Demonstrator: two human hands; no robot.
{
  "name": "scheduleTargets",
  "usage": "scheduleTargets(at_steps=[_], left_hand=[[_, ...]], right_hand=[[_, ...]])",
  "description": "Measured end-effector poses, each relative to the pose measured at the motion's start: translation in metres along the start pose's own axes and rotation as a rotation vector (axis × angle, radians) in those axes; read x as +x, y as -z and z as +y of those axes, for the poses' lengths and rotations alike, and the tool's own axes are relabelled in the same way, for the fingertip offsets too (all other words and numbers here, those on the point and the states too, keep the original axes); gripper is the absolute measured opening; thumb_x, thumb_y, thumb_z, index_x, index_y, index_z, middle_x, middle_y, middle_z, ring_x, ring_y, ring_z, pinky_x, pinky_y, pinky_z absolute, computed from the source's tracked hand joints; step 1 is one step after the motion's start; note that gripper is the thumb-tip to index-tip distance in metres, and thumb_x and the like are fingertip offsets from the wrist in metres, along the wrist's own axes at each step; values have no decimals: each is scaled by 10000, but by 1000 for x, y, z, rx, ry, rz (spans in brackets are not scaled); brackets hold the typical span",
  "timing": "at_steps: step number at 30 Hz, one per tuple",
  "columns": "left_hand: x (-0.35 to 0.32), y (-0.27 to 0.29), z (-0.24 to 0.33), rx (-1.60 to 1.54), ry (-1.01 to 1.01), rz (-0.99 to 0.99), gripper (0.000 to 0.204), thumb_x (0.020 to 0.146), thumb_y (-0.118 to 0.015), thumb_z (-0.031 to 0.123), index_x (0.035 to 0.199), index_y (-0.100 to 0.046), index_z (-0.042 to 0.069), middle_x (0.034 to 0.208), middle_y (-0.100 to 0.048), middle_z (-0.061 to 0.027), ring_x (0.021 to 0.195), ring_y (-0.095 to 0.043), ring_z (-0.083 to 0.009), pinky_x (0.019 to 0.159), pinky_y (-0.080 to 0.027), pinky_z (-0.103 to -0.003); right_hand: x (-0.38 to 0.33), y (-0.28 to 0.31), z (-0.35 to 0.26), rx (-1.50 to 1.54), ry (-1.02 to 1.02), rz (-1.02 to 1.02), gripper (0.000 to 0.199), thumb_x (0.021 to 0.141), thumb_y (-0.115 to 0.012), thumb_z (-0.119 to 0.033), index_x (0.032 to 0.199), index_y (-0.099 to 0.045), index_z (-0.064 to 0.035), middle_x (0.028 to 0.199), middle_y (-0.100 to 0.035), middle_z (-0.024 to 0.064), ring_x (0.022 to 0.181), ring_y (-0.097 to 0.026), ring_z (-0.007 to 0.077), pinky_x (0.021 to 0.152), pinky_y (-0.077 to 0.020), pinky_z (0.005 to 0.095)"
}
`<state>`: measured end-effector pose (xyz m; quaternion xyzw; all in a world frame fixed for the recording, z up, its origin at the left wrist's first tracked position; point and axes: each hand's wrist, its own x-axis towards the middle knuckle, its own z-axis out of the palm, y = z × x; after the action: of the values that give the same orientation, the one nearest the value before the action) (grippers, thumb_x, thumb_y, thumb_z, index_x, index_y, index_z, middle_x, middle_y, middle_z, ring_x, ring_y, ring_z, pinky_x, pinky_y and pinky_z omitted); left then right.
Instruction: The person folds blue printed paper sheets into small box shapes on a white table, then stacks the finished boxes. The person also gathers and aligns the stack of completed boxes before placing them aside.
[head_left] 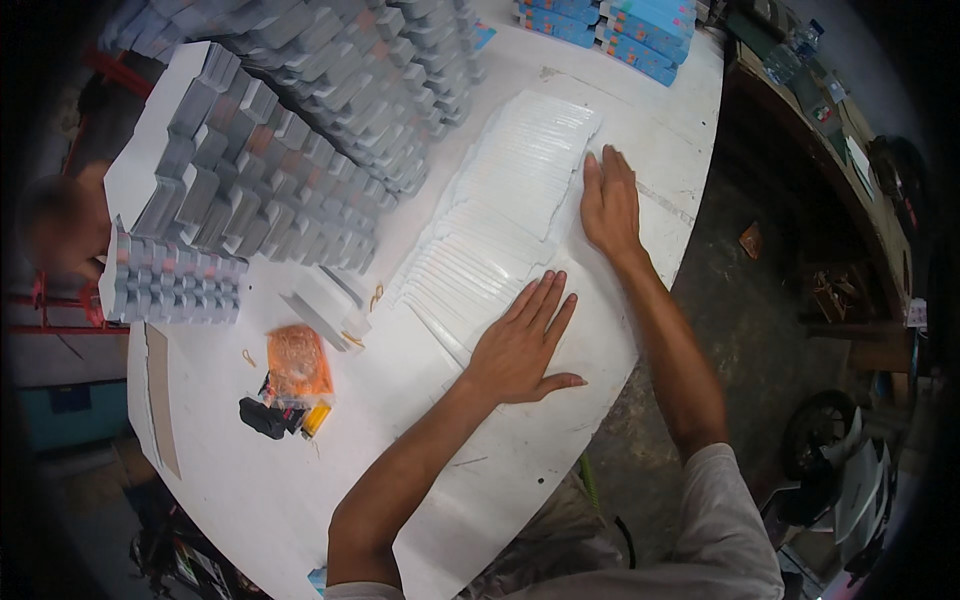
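A row of thin, glossy white flat pieces [520, 180] lies overlapped like a fan on the white table [420, 480]. What the pieces are I cannot tell. My left hand [523, 340] is spread flat at the row's near end, its fingertips touching or close to the lowest pieces. Along the right side of the row rests my right hand [611, 200], fingers stretched out and pointing away from me. Neither hand grips anything.
Tall stacks of folded grey-white cartons [240, 150] fill the left and far left. Blue boxes [650, 35] stand at the back. An orange plastic bag [298, 362], a yellow lighter [316, 419] and rubber bands [376, 297] lie on the left. Another person [70, 220] is beyond the cartons.
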<state>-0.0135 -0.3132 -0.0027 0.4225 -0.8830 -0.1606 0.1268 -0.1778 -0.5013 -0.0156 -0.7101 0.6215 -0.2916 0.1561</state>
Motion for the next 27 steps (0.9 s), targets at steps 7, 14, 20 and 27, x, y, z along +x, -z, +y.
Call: scheduleTargets(at_steps=[7,14,20,27], left_hand=[[1,1,2,39,14,11,1130,932,-482,798,1580,-304,-110,1636,-210,-408,1562,-175,-527,1296,-152,-540],[1,1,1,24,8,13,1159,909,-501,814,1579,-307,-111,1618,-195,-443,1554,-162,-556,1289,-148,-564],[1,1,5,-20,4,32,1197,876,-524,839,1576,-311,-108,1608,-201,-453,1546,-163,-571,1284,-151,-576],[5,-6,18,-51,-3,40,1177,882,-554,814,1571,-317,-111,1595,-205,-466,1543,-164,-578,1280,-155,-581]], right_hand=[[2,-34,-37,-208,-34,0,1183,979,-354,-815,1591,-156,178,1659,-222,376,1598,-101,467,1218,14,731],[1,-42,-29,-292,-34,-39,1190,971,-325,-834,1581,-203,180,1648,-253,380,1592,-121,477,1208,37,741],[-1,-38,-30,-328,-36,-60,1180,973,-313,-834,1580,-227,174,1653,-260,365,1592,-129,474,1203,55,745],[-5,-25,-20,-365,-9,-115,1164,976,-301,-832,1588,-237,155,1673,-266,317,1595,-127,468,1197,88,747]])
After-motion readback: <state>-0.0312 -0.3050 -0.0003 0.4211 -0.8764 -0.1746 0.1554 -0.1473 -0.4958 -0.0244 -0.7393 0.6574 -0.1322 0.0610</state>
